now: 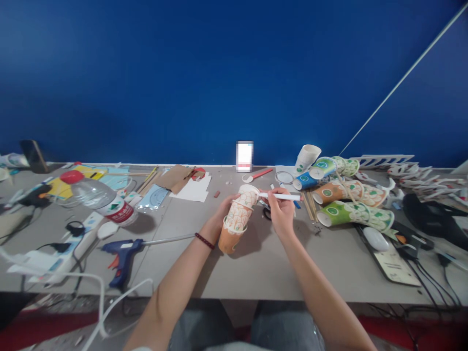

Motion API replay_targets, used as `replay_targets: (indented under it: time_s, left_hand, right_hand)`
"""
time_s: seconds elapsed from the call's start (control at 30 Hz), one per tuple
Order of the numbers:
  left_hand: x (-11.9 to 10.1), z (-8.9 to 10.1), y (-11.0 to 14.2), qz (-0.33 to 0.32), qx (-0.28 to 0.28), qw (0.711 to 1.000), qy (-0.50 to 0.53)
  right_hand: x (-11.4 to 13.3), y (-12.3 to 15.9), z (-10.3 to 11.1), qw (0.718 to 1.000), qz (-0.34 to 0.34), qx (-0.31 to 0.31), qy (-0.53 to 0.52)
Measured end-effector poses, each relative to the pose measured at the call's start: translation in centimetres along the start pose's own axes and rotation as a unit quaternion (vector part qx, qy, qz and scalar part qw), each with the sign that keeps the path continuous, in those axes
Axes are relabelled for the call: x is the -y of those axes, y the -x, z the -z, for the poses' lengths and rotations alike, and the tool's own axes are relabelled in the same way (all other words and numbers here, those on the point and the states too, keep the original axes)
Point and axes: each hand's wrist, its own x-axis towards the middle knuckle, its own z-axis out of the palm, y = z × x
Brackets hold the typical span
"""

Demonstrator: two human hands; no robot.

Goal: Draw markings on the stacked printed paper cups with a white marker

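Observation:
My left hand point(225, 208) is wrapped round the side of a tilted stack of paper cups point(238, 217), brown at the lower end and patterned white and orange above. Pinched in my right hand point(282, 209) is a white pen-like stick point(280, 196), probably a marker, lying nearly level. Its left tip is at the upper rim of the cups; whether it touches cannot be told. Under and behind my right hand lies a dark-handled tool, perhaps scissors point(267, 213), mostly hidden.
On the left are a blue glue gun point(126, 256), a water bottle point(109, 202) and a power strip point(62, 256). More cup stacks point(354, 214), wooden sticks point(310, 204) and a white mouse point(376, 239) lie right. A lit phone point(244, 156) stands against the blue wall.

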Motion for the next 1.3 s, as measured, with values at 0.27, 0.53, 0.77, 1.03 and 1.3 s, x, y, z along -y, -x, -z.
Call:
replay_targets:
  time_s: [0.27,0.53,0.77,1.03,1.3]
  left_hand:
    - [0.1,-0.1,0.0,-0.014,0.007,1.0,-0.004]
    - [0.1,-0.1,0.0,-0.018,0.002,1.0,-0.002]
    - [-0.1,-0.6,0.1,-0.007,-0.001,1.0,0.001]
    - [-0.2,-0.8,0.2,-0.009,0.003,1.0,0.008]
    - [-0.1,-0.8,0.2,-0.015,-0.002,1.0,0.014]
  right_hand:
    - [0.2,0.0,-0.1,1.0,-0.006,0.007,-0.006]
    - [0.2,0.1,0.0,1.0,-0.008,0.015,-0.005]
    - [-0.3,0.1,0.2,0.999,-0.002,0.027,-0.028]
    - [-0.2,0.2,0.3,0.999,0.0,0.032,-0.012]
    - [-0.4,0.0,0.1,0.999,-0.021,0.014,-0.037]
